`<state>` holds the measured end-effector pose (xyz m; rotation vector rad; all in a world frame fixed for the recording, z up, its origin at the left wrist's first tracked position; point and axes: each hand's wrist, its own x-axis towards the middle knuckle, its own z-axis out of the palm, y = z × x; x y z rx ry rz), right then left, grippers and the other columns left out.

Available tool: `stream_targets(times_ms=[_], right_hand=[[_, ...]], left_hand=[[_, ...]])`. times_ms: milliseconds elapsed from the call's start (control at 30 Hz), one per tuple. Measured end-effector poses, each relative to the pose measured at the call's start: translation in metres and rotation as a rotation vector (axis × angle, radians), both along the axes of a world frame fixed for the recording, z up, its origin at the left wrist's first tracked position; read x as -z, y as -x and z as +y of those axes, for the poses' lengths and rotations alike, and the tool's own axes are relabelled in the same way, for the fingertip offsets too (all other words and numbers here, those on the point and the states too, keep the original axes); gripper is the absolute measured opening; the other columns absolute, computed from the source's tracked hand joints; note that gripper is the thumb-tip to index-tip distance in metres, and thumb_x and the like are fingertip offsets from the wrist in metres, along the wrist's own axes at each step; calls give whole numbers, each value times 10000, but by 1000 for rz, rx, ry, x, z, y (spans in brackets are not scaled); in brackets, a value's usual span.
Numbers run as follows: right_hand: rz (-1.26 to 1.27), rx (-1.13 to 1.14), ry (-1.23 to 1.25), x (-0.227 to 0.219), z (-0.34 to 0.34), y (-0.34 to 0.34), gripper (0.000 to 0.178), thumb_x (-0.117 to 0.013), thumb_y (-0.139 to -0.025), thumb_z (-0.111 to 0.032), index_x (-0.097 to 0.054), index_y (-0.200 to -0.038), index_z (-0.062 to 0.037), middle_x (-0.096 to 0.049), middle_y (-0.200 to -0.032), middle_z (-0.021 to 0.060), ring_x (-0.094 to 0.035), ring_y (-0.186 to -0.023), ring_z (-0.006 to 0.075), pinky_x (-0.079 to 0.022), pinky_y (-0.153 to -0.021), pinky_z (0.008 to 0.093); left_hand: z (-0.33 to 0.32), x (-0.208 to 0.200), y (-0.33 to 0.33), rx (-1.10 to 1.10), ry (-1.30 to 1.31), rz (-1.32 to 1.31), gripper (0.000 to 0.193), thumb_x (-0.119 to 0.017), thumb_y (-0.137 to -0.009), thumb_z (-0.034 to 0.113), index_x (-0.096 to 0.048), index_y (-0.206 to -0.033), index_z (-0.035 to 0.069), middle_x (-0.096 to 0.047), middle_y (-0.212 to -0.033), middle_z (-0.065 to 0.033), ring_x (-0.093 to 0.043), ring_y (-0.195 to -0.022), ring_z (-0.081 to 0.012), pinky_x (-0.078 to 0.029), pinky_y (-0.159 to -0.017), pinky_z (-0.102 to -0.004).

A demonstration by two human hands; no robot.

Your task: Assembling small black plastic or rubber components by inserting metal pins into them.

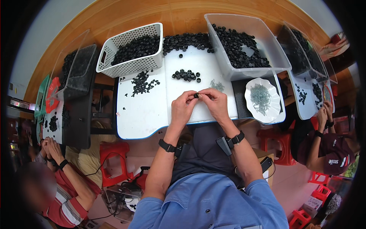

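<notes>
- Lying between the fingertips, a small black part (196,95) is pinched by the left hand (182,107) and right hand (214,103), fingers nearly closed; its long axis cannot be told.
- Black caps (185,75) are set at eleven o'clock, clear pieces (217,84) at two, nearer the right.

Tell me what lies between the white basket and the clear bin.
The head view shows a heap of black caps; in front of it, a loose cap and a small cluster.
</notes>
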<state>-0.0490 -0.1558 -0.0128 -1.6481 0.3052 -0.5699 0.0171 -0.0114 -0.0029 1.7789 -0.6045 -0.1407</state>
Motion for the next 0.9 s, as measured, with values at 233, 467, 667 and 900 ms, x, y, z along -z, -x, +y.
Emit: stream_targets(times_ms=[233, 467, 667, 900], right_hand=[[-53, 39, 142, -3, 2, 1, 89, -756, -873, 0, -775, -959, 12, -753, -862, 105, -710, -746, 156, -547, -667, 275], [-104, 57, 341, -11, 6, 1, 91, -746, -846, 32, -757, -928, -3, -749, -878, 109, -719, -756, 218, -561, -667, 311], [-160, 77, 458, -13, 9, 2, 116, -737, -833, 53, -747, -931, -7, -744, -897, 118, -718, -755, 242, -562, -652, 321], [-205, 109, 667, -11, 16, 2, 145, -733, -818, 46, -728, -939, -33, -713, -850, 102, -716, -743, 277, -570, -647, 359]], left_hand=[[1, 0, -1, 3, -10, -12, 247, -763, -901, 43, -728, -1140, -3, -792, -934, -114, -764, -834, -160, -591, -739, -281], [1, 3, -1, -15, -22, -19, 248, -771, -890, 50, -731, -1129, 0, -793, -925, -116, -768, -820, -166, -585, -716, -283], [1, 3, -1, -28, -37, -33, 247, -777, -880, 51, -734, -1117, 0, -794, -911, -117, -766, -804, -162, -582, -702, -284], [1, 2, -4, -19, -68, -8, 268, -748, -894, 50, -735, -1158, 5, -796, -931, -123, -763, -828, -161, -587, -738, -277]])
